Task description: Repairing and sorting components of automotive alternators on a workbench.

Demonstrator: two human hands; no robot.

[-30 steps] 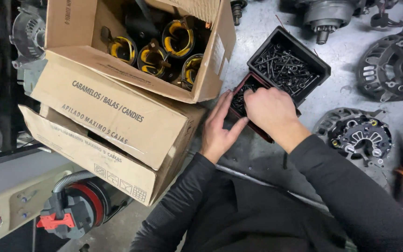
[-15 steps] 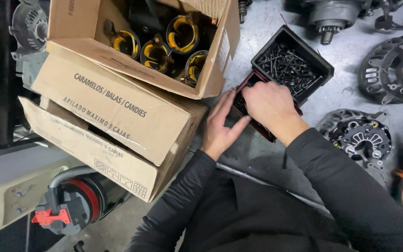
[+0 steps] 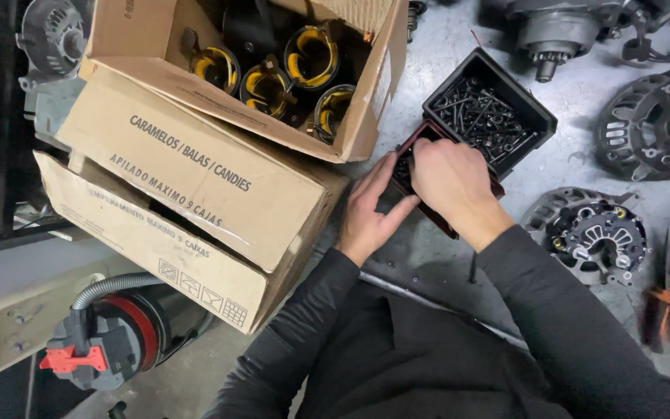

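Black tray (image 3: 535, 116) (screws (image 3: 481, 116)) — right hand (image 3: 451, 182) beside

1. Stacked cardboard boxes (image 3: 195, 178) wall off the left, touching the left hand (image 3: 370, 213).
2. Black screw tray (image 3: 490, 112) blocks beyond the right hand (image 3: 451, 182).
3. Alternator parts (image 3: 591, 233) crowd the right.
4. Bare bench (image 3: 459, 39) lies open above.

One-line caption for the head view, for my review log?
Right hand reaches into a dark red tray steadied by the left hand, beside a black tray of screws and stacked cardboard boxes.
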